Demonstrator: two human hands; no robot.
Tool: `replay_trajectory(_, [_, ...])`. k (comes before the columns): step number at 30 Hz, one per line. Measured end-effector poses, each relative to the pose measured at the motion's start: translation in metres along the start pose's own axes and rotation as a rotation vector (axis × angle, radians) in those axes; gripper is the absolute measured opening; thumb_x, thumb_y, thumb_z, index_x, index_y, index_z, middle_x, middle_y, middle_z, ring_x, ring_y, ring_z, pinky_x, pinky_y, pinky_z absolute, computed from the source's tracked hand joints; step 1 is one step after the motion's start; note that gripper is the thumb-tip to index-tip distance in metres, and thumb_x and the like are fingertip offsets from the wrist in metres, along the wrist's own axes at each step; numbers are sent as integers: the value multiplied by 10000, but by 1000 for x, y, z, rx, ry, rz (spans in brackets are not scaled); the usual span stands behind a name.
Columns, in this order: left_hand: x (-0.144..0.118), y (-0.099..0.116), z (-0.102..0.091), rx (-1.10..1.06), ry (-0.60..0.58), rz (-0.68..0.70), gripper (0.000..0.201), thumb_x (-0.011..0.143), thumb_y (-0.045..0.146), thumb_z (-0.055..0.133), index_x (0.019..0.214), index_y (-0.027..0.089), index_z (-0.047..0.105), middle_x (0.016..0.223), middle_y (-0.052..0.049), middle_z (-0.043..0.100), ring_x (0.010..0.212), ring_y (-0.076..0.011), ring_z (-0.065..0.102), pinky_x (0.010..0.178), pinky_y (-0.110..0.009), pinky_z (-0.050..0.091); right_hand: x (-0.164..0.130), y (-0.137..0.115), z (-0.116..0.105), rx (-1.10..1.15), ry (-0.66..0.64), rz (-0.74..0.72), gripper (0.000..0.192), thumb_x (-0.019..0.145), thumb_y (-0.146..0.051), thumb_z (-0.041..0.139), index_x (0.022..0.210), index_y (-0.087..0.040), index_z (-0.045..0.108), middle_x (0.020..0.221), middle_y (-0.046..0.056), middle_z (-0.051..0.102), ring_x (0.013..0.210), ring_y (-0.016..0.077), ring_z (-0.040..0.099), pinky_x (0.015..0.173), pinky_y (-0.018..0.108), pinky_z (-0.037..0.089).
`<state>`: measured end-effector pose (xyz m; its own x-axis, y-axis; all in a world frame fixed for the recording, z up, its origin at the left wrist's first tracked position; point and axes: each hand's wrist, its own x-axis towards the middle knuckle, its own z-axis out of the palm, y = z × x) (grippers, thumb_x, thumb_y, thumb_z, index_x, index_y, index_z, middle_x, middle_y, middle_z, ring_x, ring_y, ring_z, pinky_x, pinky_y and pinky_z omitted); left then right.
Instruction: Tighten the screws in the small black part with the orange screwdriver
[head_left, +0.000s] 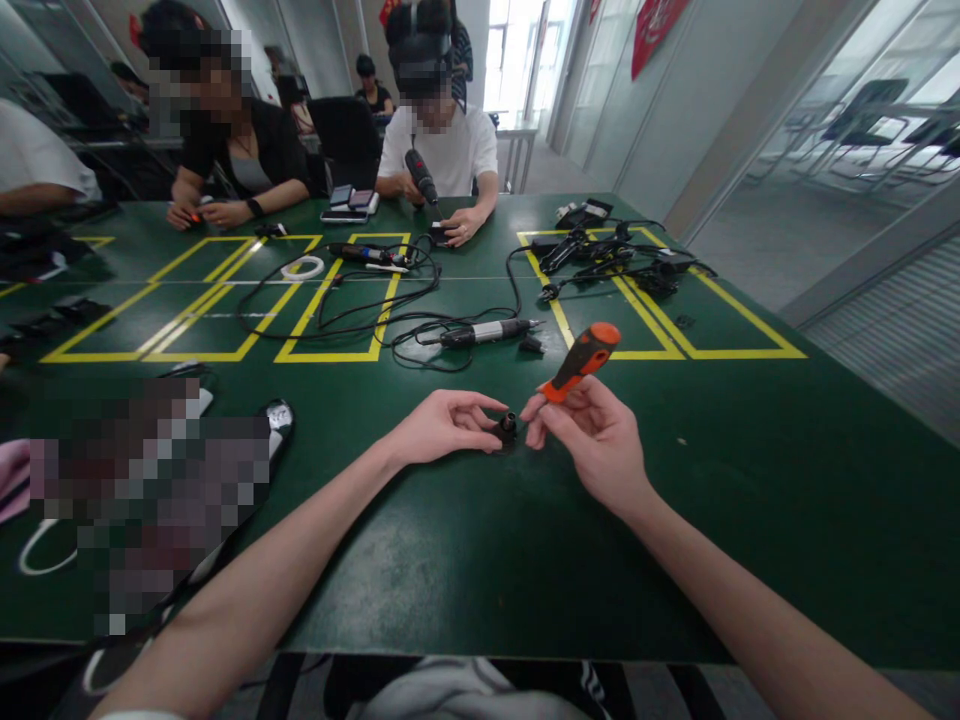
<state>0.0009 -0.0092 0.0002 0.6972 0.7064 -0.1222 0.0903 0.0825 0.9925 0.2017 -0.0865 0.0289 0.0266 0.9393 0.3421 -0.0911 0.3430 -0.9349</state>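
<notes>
My left hand [442,425] pinches a small black part [508,430] just above the green table [465,560]. My right hand [592,435] holds an orange-and-black screwdriver [581,362], its handle pointing up and to the right, its tip down at the small part. The two hands almost meet at the part, near the table's middle front.
A grey-and-black power tool [484,332] with tangled cables lies just beyond my hands. More tools and cables [607,255] sit at the far right inside yellow tape lines. Two people sit across the table; one holds a tool [421,177]. A blurred object lies at my left.
</notes>
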Motion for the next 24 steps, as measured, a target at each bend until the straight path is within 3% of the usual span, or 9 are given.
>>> replay_trajectory(5, [0, 3, -4, -45, -18, 0, 462, 637, 261, 945, 1035, 107, 769, 782, -43, 785, 704, -120, 729, 712, -214, 548, 2, -1, 0, -35, 38, -37, 242, 891, -430, 790, 882, -207, 698, 761, 8, 708, 546, 126, 643, 526, 283, 576])
replay_trajectory(11, [-1, 2, -5, -82, -46, -4, 391, 699, 267, 906, 1018, 101, 752, 879, -74, 797, 723, -126, 734, 740, -247, 577, 2, -1, -1, -11, 2, -8, 288, 914, -486, 749, 921, -204, 695, 807, 29, 734, 561, 145, 687, 533, 304, 609])
replay_trajectory(15, [-3, 2, -1, 40, -19, 30, 384, 730, 243, 864, 1070, 104, 752, 947, -90, 798, 703, -110, 712, 682, -217, 543, 0, -3, 1, -22, 21, -26, 299, 870, -465, 803, 898, -209, 650, 759, 8, 722, 535, 127, 660, 532, 281, 600])
replay_trajectory(18, [-5, 3, 2, 152, -3, 67, 412, 740, 272, 851, 1103, 107, 749, 864, -55, 777, 658, -96, 670, 622, -196, 504, 0, -5, 1, -66, 24, -24, 286, 868, -450, 808, 836, -203, 667, 734, 9, 706, 544, 125, 650, 539, 276, 591])
replay_trajectory(24, [-6, 1, 8, 285, 28, 144, 442, 742, 309, 862, 1125, 127, 734, 762, 2, 713, 633, -92, 615, 588, -194, 468, 1, -5, -1, -96, -3, -32, 259, 914, -458, 747, 885, -200, 746, 781, 27, 708, 549, 132, 645, 523, 298, 584])
